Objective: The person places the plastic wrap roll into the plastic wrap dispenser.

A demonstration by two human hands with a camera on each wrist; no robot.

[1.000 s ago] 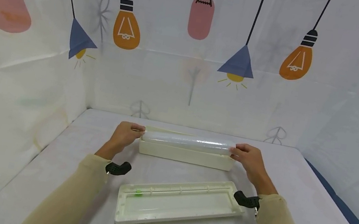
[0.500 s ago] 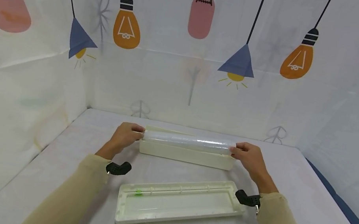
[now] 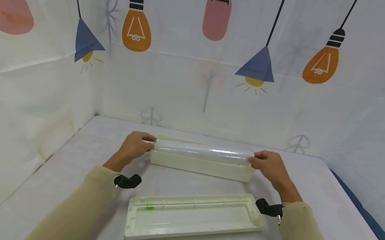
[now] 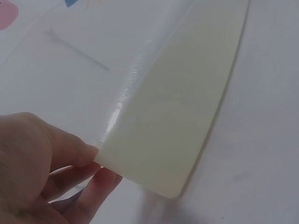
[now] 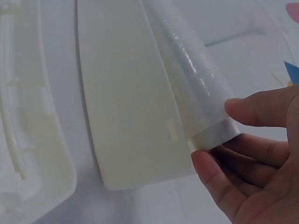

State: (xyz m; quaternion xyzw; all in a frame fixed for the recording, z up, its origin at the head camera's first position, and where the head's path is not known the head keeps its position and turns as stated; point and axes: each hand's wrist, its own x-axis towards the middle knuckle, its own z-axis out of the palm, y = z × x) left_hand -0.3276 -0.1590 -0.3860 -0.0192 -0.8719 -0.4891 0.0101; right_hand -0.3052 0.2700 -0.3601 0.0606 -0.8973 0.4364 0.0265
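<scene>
A roll of cling film [image 3: 206, 152] lies along the top of a long cream plastic box [image 3: 201, 166] near the back of the table. My left hand [image 3: 134, 147] pinches the roll's left end; in the left wrist view its thumb and fingertips meet right at the box's corner. The right hand [image 3: 270, 168] grips the roll's other end. In the right wrist view, the thumb lies on top of the film and the fingers curl under the cardboard core [image 5: 217, 134]. That end sits at a slant over the box's open top. The inside of the box is mostly hidden.
In front of the box, the long cream lid [image 3: 194, 217] lies at an angle with its hollow side up, a small green slider [image 3: 149, 206] on its rail. Behind the white table [image 3: 74, 198] hangs a printed sheet [image 3: 174, 91], which also encloses both sides.
Both hands keep their hold on the roll's ends. The right hand has shifted very slightly up and to the right, and the head view has moved a little.
</scene>
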